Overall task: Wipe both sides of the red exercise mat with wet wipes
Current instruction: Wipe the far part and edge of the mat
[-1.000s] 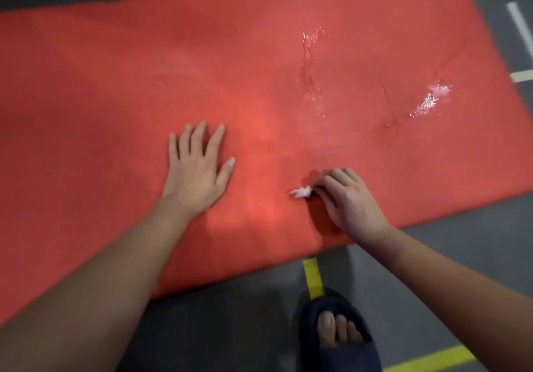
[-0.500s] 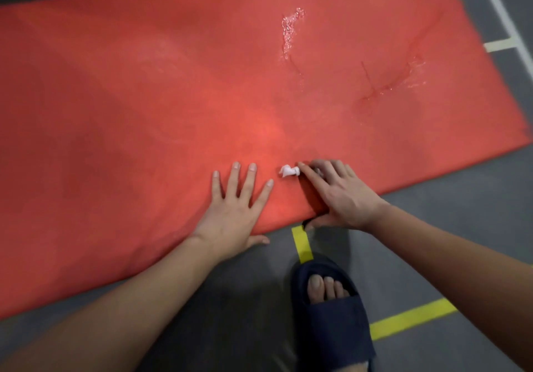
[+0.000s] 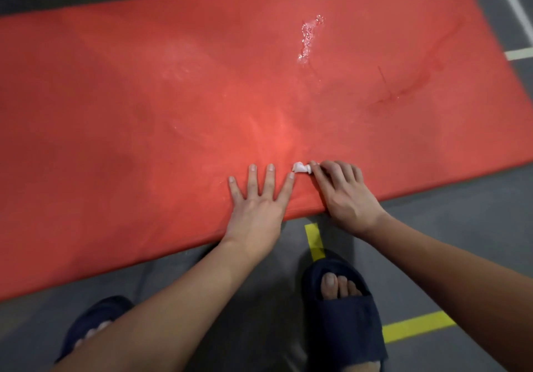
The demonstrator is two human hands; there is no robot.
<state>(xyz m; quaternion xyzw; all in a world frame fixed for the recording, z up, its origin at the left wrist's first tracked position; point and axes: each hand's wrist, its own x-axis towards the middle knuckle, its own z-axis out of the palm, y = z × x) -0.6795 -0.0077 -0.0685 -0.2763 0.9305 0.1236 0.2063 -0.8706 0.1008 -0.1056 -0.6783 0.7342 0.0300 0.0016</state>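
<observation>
left hand [image 3: 256, 198] lies palm down on the red exercise mat [image 3: 129, 117], right at its near edge, fingers straight and spread, grasping nothing. its index fingertip ends just beside a small crumpled white wet wipe [image 3: 300, 167]. the wipe sits on the mat a little in from the near edge, and the right hand [image 3: 344, 195] pinches it from the right, fingers curled with their tips on the wad, wrist out over the mat's near edge.

the mat lies flat on a dark grey floor [image 3: 476, 227] and fills most of the view, its long sides running left to right with the right end tilted away. its left part looks dull with faint pale smears. right of centre, toward the far side, a thin glistening wet streak [image 3: 308, 39] runs down the mat. further right are darker damp lines [image 3: 403, 94]. past the mat's right end, white tape lines [image 3: 519, 54] mark the floor.

along the near side, a dark blue slipper [image 3: 95, 322] shows at the left, partly hidden by the left forearm. a yellow tape strip [image 3: 314, 240] comes out from under the mat's near edge — its near end meets a second dark blue slipper [image 3: 346, 314] with bare toes showing. another yellow strip [image 3: 418, 327] lies to that slipper's right.
</observation>
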